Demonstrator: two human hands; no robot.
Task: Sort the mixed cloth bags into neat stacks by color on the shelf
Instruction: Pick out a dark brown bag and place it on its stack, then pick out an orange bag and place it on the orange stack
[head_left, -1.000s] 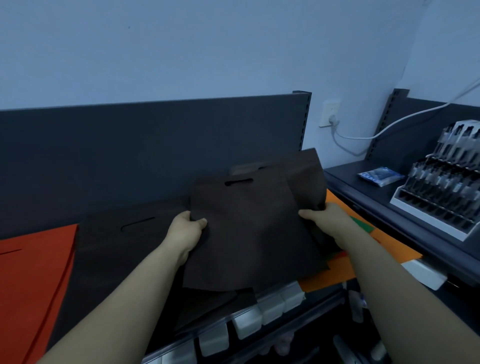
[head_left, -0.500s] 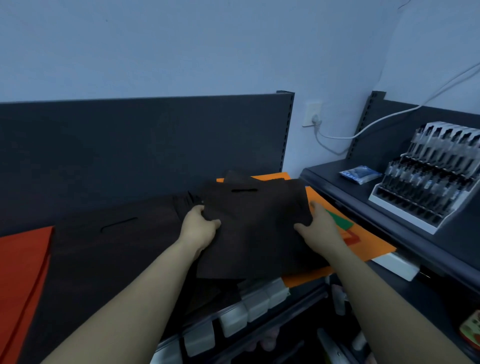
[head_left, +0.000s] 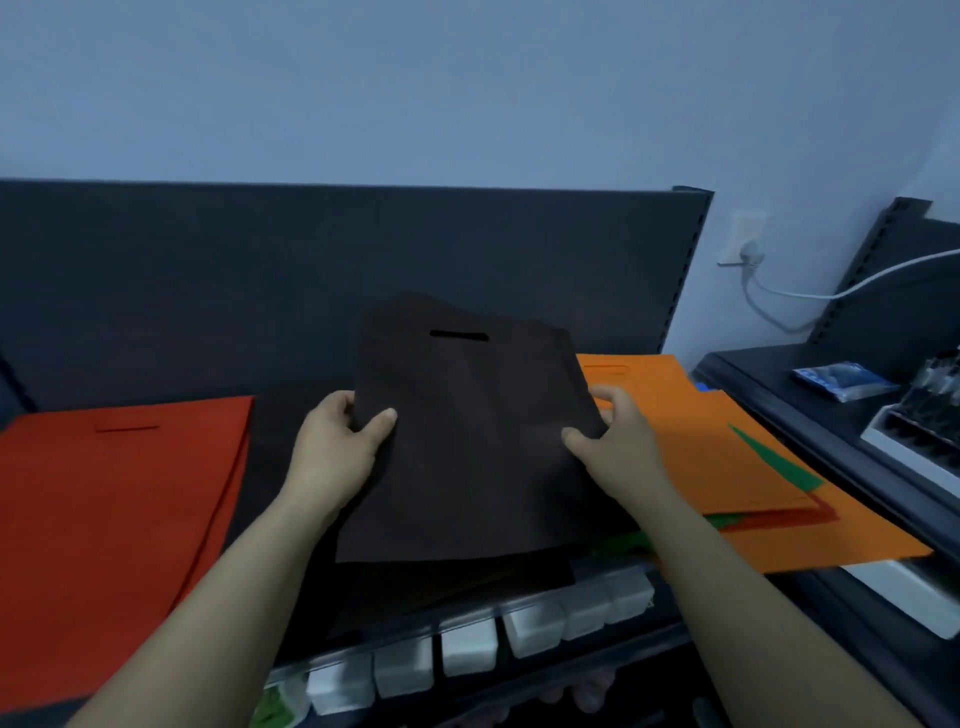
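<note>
Since half a second back we've swung the brown bag (head_left: 467, 441) left, off the mixed pile (head_left: 831, 540). The orange bag (head_left: 670, 415) under it now shows in full.

Nearest is the shelf (head_left: 597, 649) front with its row of label holders (head_left: 467, 652). Our left hand (head_left: 337, 447) pinches the bag's left edge, thumb on top and fingers under. Our right hand (head_left: 618, 447) grips the right edge the same way. The bag is tilted, top edge up, over the brown stack (head_left: 270, 431), which sits between the red stack (head_left: 114, 509) and the mixed pile.

To do this well, we reckon: square corners and handle slot to the stack below, lower flat, no drag, then let go.

Counts:
- Brown in hand: one, maybe two, since a second edge peeks out behind the top.
- Red stack: one, layers not countable.
- Mixed pile: two orange layers, two green slivers (head_left: 774, 462), one red sliver (head_left: 779, 519).

The back panel (head_left: 311, 260) stands behind it all.
</note>
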